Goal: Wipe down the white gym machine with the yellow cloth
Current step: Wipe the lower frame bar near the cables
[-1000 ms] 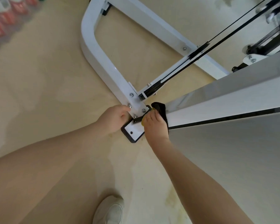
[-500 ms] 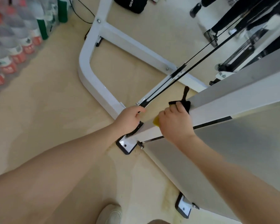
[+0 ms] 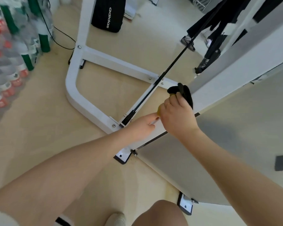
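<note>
The white gym machine has a slanted upright column [image 3: 219, 82] that meets a curved floor frame [image 3: 75, 95]. My right hand [image 3: 176, 115] grips the yellow cloth [image 3: 159, 110] and holds it against the column's left face. Only small yellow patches show beside my fingers; a black part of the cloth [image 3: 185, 94] sticks out above my hand. My left hand [image 3: 142, 126] rests on the column just below, fingers stretched toward my right hand. A black cable [image 3: 178, 57] runs from the floor frame toward the upper right.
Rows of bottles [image 3: 15, 62] line the floor at left. A black sports bag [image 3: 108, 15] and a black cord [image 3: 60, 38] lie at the back. Another person's legs and shoes [image 3: 188, 39] stand at upper right. Foot plates [image 3: 122, 156] sit near my shoe [image 3: 116, 219].
Both hands have moved up the column from the bolted foot plate. My right hand carried the cloth upward, and my left hand followed along the column.
</note>
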